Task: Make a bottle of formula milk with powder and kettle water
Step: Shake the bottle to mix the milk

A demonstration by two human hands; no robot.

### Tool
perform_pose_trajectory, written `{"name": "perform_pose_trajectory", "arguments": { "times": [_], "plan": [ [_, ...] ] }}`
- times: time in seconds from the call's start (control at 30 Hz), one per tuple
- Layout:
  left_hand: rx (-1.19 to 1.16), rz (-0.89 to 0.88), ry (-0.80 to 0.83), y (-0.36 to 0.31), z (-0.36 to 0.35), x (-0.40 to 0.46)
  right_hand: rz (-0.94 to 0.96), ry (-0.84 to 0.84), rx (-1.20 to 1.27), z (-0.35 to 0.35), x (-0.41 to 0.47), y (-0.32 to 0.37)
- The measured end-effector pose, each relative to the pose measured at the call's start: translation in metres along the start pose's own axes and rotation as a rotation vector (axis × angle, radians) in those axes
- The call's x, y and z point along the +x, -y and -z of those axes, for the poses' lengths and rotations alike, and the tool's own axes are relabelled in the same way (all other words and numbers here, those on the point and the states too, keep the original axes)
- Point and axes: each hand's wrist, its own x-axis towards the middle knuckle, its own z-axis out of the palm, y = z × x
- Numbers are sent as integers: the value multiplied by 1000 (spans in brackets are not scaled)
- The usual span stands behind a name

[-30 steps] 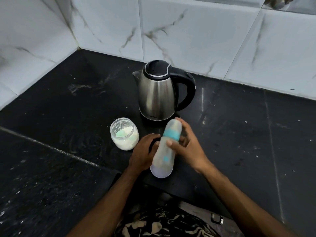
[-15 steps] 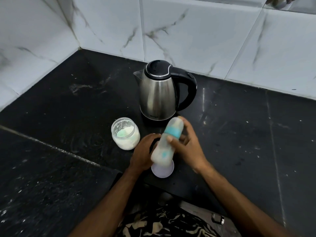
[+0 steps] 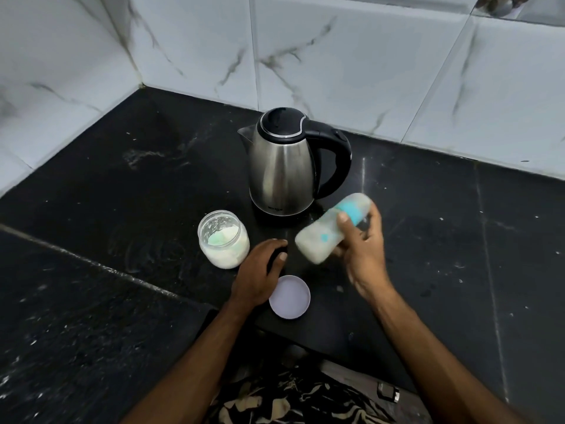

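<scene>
Head view is showing the right hand (image 3: 363,249) gripping the bottle (image 3: 331,229), tilting it above the counter (image 3: 428,240), blurred, just right of the kettle (image 3: 282,166). Left hand (image 3: 260,276) is resting with loosely curled fingers, holding nothing, between the powder jar (image 3: 223,238) and the lid (image 3: 289,296).

A home kitchen: a steel electric kettle (image 3: 282,166) stands on a black stone counter (image 3: 122,185) below marble-look wall tiles (image 3: 351,56).
</scene>
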Motion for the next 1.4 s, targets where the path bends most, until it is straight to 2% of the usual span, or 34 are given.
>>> {"name": "perform_pose_trajectory", "arguments": {
  "times": [0.07, 0.1, 0.2, 0.23, 0.27, 0.4, 0.47, 0.6, 0.67, 0.77, 0.83, 0.97, 1.0, 1.13, 1.17, 1.23, 1.33, 1.37, 1.4],
  "plan": [
    [3, -6, -6, 0, 0, -1, -7, -42, 62, -1, 1, -1],
    [-3, 1, 6, 1, 0, 0, -29, 12, 29, -3, -5, -4],
    [-45, 22, 66, 13, -1, 4, -92, 332, -246, -4, -24, -14],
    [-48, 25, 73, 12, -1, 5, -76, 374, -295, -3, -24, -15],
    [-46, 22, 60, 10, -1, 4, -44, 344, -278, -3, -21, -13],
    [-4, -5, -7, -2, 1, -1, -6, -26, 80, -2, 3, 1],
    [-2, 7, 5, 2, -1, 1, -16, -9, 77, -2, 2, -4],
    [-63, 12, 74, 14, -3, 4, -32, 314, -248, -5, -17, -11],
    [-43, 5, 50, 10, -1, 4, -13, 254, -212, -5, -11, -3],
    [1, -15, -15, 0, 0, 0, 10, 1, 43, -2, 8, 9],
    [3, -13, -7, 0, -1, 0, 10, -14, 63, -3, 7, 6],
    [-57, -8, 54, 13, -2, 3, -42, 308, -261, -5, -17, -7],
    [-58, -15, 52, 13, -2, 3, -23, 315, -273, -4, -17, -7],
    [8, -9, -19, 2, 0, 1, 36, -27, 40, -2, 6, 6],
    [9, -11, -14, 0, 0, 1, 39, -53, 83, -1, 9, 7],
    [8, -15, -5, 2, -1, 1, 0, 30, 24, -2, 1, 3],
    [-35, 2, 56, 12, -1, 4, -92, 343, -240, -3, -20, -11],
    [-45, 2, 71, 14, -1, 4, -98, 402, -298, -1, -22, -14],
    [-45, 1, 74, 13, -1, 5, -87, 392, -298, -1, -20, -14]
  ]
}}
